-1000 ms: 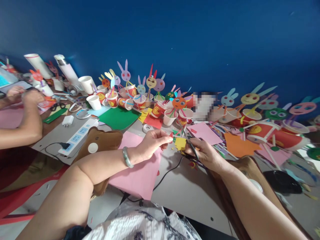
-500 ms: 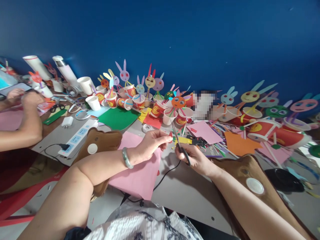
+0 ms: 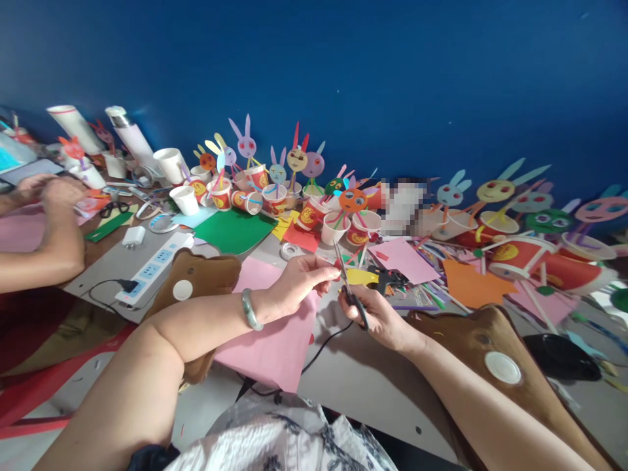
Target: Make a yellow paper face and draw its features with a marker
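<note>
Between the thumb and fingers of my left hand (image 3: 301, 281) is pinched a small piece of red paper (image 3: 337, 267). My right hand (image 3: 375, 314) grips a pair of scissors (image 3: 357, 306) by its dark handles, blades pointing up and away from me. The blades lie right beside the red piece; whether they touch it I cannot tell. Below my left wrist a large pink paper sheet (image 3: 275, 347) lies on the grey table (image 3: 363, 379). A sheet of green paper (image 3: 235, 232) and a small red sheet (image 3: 301, 239) lie beyond my left hand.
Paper cups (image 3: 334, 227) with rabbit-faced paper figures line the blue wall (image 3: 314, 65). A power strip (image 3: 150, 268) and brown cushions (image 3: 206, 278) (image 3: 471, 347) flank my arms. Pens and straws (image 3: 429, 288) litter the right side. At far left are another person's hands (image 3: 61, 193).
My right hand has shifted slightly left with the scissors, bringing the blades closer to the red paper piece. My left hand keeps its pinch, nearly in place.
</note>
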A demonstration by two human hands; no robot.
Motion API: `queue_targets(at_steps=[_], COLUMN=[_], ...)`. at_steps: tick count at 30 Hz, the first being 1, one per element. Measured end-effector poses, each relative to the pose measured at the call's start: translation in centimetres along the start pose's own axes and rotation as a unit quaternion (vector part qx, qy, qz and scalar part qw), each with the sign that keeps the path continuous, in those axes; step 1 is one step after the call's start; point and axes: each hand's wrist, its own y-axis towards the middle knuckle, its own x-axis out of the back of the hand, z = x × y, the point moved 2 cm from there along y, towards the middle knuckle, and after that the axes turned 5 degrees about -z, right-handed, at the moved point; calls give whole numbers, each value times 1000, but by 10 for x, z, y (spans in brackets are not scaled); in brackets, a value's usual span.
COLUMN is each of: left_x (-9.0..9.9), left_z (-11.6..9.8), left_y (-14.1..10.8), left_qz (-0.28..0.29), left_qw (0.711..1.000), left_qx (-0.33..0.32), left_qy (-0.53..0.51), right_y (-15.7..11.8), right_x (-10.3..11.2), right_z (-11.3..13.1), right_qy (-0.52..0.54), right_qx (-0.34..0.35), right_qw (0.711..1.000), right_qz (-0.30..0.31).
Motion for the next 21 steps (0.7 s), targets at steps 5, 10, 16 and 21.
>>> queue_targets(at_steps=[5, 10, 16, 21], left_x=[0, -1, -1, -2], left_z=[-1, -4, -4, -5], left_y=[-1, -3, -3, -4], left_qz=[-1, 4, 5, 4], left_qw=[1000, 1000, 1000, 1000], left_qx=[0, -1, -3, -6], left_qy=[2, 3, 3, 10], right_y=[0, 0, 1, 0], right_x=[-2, -2, -2, -2], right_z=[-2, -3, -5, -5], right_qy=[8, 4, -11, -13], right_qx=[0, 2, 3, 3], right_qw=[1000, 1000, 1000, 1000], right_qz=[5, 3, -6, -8])
